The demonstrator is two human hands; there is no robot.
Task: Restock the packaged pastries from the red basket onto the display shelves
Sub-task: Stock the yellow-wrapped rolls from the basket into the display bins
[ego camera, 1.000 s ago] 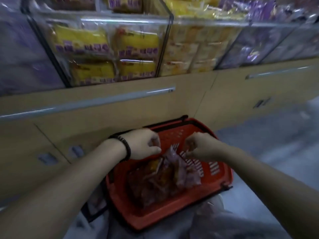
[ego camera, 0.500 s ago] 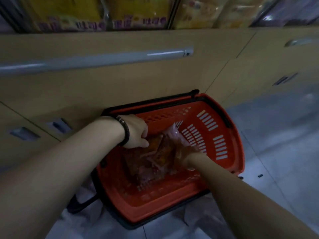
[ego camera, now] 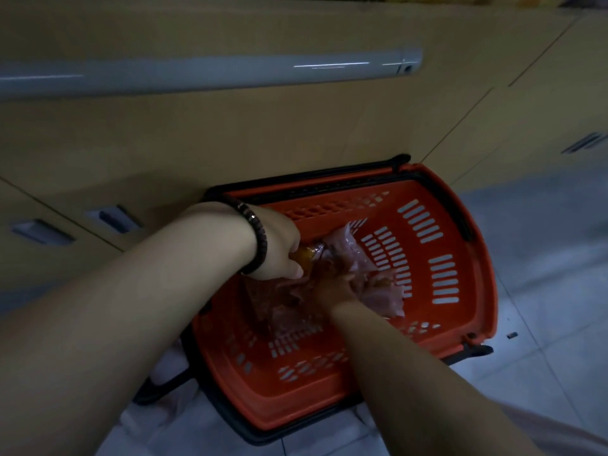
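Both my arms reach down into the red basket (ego camera: 289, 406), which sits on the pale tiled floor (ego camera: 546, 258) with its far rim right up against the tan cabinet front (ego camera: 296, 133). One black carry handle (ego camera: 312, 180) lies folded along that far rim, and another (ego camera: 164, 386) sticks out onto the floor at the near left corner.

My left hand (ego camera: 279, 251) is inside the basket at its far left side. The fingers are curled down around one packet (ego camera: 307, 256) that shows an orange-yellow filling through a clear wrapper, and my thumb closes on it from the near side. A dark beaded bracelet (ego camera: 260, 238) rings that wrist.

My right hand (ego camera: 332, 286) is sunk into the heap of packaged pastries (ego camera: 381, 294) in the middle of the basket, just beside my left hand. Crinkled clear wrappers stand up around it and cover the fingers, and the light is dim. It may be gripping a packet, but I cannot tell how the fingers lie.

The pastries are all in the basket, bunched between and under my two hands, and the slotted red bottom and walls show around them. A long grey rail (ego camera: 210, 74) runs across the cabinet above the basket. Recessed pulls (ego camera: 112, 218) are set into the panels to the left.
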